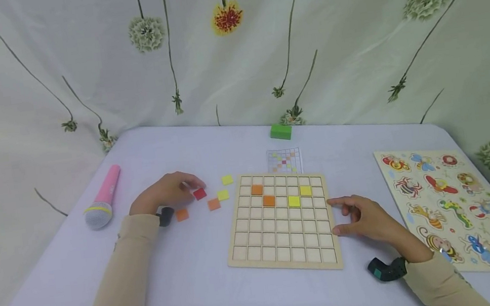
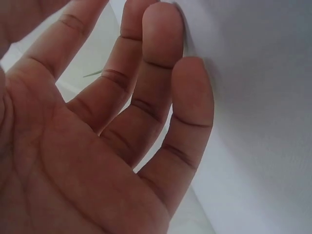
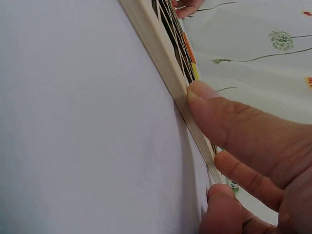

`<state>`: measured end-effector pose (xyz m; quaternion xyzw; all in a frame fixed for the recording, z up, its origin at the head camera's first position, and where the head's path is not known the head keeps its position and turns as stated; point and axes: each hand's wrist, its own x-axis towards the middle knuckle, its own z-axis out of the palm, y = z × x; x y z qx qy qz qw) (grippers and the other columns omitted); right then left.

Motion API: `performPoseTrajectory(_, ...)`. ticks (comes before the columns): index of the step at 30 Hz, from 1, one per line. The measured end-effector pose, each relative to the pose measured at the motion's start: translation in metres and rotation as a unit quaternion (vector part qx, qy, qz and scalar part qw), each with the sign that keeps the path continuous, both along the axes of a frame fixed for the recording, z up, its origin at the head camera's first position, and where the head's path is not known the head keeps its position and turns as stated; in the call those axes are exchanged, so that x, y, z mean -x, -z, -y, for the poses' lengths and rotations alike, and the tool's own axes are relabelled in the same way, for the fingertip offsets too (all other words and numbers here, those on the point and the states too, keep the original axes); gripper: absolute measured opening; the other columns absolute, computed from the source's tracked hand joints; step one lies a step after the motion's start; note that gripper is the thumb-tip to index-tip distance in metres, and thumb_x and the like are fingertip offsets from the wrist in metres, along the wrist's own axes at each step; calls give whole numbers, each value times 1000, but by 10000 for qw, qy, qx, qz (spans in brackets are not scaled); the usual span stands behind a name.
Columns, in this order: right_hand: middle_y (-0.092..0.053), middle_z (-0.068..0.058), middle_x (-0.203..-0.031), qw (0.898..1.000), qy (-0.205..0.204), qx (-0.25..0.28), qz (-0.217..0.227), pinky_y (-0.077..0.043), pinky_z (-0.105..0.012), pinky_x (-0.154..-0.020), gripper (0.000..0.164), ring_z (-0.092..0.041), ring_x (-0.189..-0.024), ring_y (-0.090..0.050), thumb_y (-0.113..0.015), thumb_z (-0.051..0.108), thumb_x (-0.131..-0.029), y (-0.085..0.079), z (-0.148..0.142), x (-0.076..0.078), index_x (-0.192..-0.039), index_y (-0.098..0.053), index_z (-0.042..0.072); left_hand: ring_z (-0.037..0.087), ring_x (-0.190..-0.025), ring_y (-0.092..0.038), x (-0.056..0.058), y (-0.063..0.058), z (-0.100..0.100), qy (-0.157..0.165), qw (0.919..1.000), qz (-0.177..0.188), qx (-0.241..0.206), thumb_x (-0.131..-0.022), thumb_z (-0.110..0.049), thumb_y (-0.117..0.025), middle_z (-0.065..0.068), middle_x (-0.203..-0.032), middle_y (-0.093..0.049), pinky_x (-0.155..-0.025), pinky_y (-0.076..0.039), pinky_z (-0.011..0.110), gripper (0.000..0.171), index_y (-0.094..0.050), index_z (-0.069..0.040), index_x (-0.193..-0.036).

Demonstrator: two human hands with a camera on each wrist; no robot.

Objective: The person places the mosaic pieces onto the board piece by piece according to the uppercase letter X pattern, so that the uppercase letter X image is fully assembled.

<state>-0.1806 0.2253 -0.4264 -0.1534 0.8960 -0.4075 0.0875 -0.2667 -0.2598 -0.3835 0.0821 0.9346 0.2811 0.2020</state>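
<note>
My left hand (image 1: 170, 188) is at a red square tile (image 1: 199, 194) on the white cloth, thumb and index fingertips right at its far edge. In the left wrist view the other fingers (image 2: 192, 97) are relaxed, their tips near the cloth; the thumb and index tips are out of frame. Close by lie orange tiles (image 1: 214, 204) and yellow tiles (image 1: 223, 195). My right hand (image 1: 369, 217) touches the right edge of the wooden grid board (image 1: 336, 244) with thumb and index finger spread. Two orange tiles (image 1: 269, 201) and two yellow tiles (image 1: 294, 201) sit in its cells.
A printed pattern card (image 1: 284, 162) lies just behind the board, with a green block (image 1: 281, 132) beyond it. The pink toy microphone (image 1: 104, 198) is at the left. An insect picture puzzle board (image 1: 458, 208) covers the right side. A flowered curtain (image 1: 343, 59) hangs behind the table.
</note>
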Motion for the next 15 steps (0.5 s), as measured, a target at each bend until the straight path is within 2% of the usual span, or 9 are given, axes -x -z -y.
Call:
performPoseTrajectory(8,-53,-5,-97,10000,46,-11,7,-39,-27,-64,67,-18,-75,-48,-96,14,-80,-1,1,-1,-138,-68,-5,39,-123,-58,-2,-2,-2,-164,9998,-18,85,-98,-3,-66,19,-133,-66,-105,-52,54,35,-73,-9,-131)
performPoseTrajectory(15,-53,-5,-98,10000,30,9,-12,-39,-27,-64,68,-18,-75,-47,-96,13,-80,-1,0,-1,-139,-68,-5,36,-115,-59,1,3,2,-311,9993,-67,198,-99,-11,-72,15,-123,-68,-102,-52,53,27,-72,-9,-126)
